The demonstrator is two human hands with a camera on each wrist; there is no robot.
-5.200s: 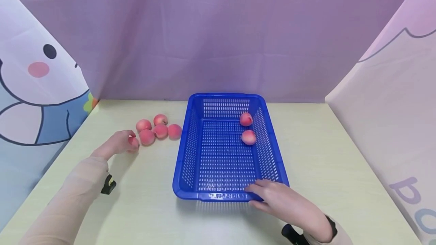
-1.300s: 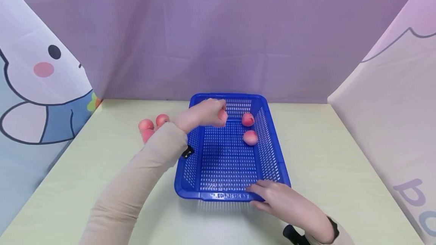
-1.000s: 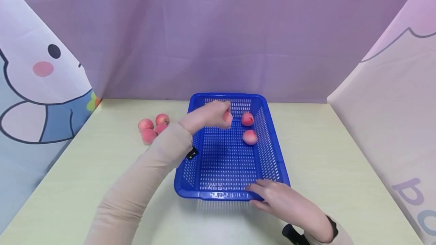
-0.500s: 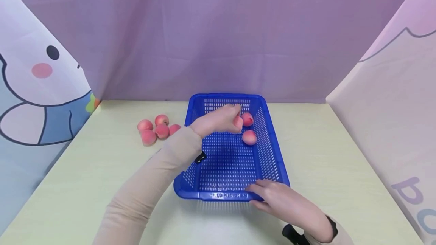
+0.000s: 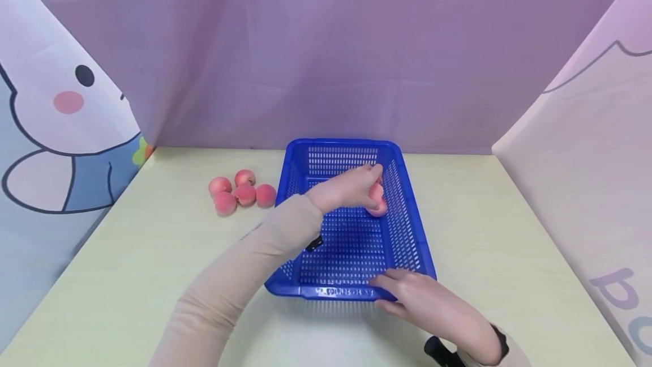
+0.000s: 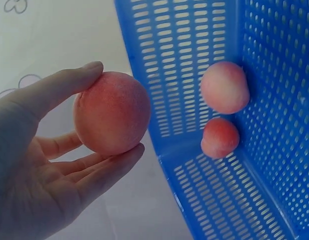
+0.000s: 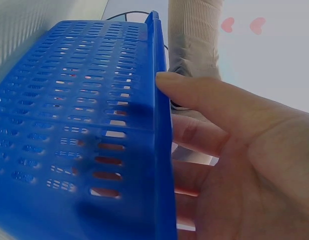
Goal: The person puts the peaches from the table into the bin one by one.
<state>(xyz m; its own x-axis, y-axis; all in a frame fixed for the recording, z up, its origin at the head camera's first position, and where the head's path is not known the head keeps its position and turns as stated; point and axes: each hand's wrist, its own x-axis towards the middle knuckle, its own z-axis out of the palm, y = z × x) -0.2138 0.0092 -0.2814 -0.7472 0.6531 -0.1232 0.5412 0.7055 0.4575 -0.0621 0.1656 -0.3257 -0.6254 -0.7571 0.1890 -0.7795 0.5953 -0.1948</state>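
Observation:
My left hand (image 5: pixel 347 188) pinches a peach (image 6: pixel 112 114) between thumb and fingertips, above the right side of the blue plastic basket (image 5: pixel 333 292). Two more peaches lie inside: in the left wrist view a paler peach (image 6: pixel 225 87) and a redder peach (image 6: pixel 220 138) sit by the basket wall. From the head camera, the hand hides one of these and partly covers the other peach (image 5: pixel 378 210). At the near right corner, my right hand (image 5: pixel 425 302) grips the basket's rim, its thumb (image 7: pixel 189 90) on one side and the fingers behind the wall.
Left of the basket, several peaches (image 5: pixel 245 194) sit clustered on the pale table (image 5: pixel 127 265), the rightmost peach (image 5: pixel 266 196) close against the basket's side. A purple cloth (image 5: pixel 326 55) hangs behind, and printed cloths stand at both sides.
My left hand took a peach from the table's left side, brought it over the basket, and has kept moving right and slightly nearer. My right hand has stayed on the rim.

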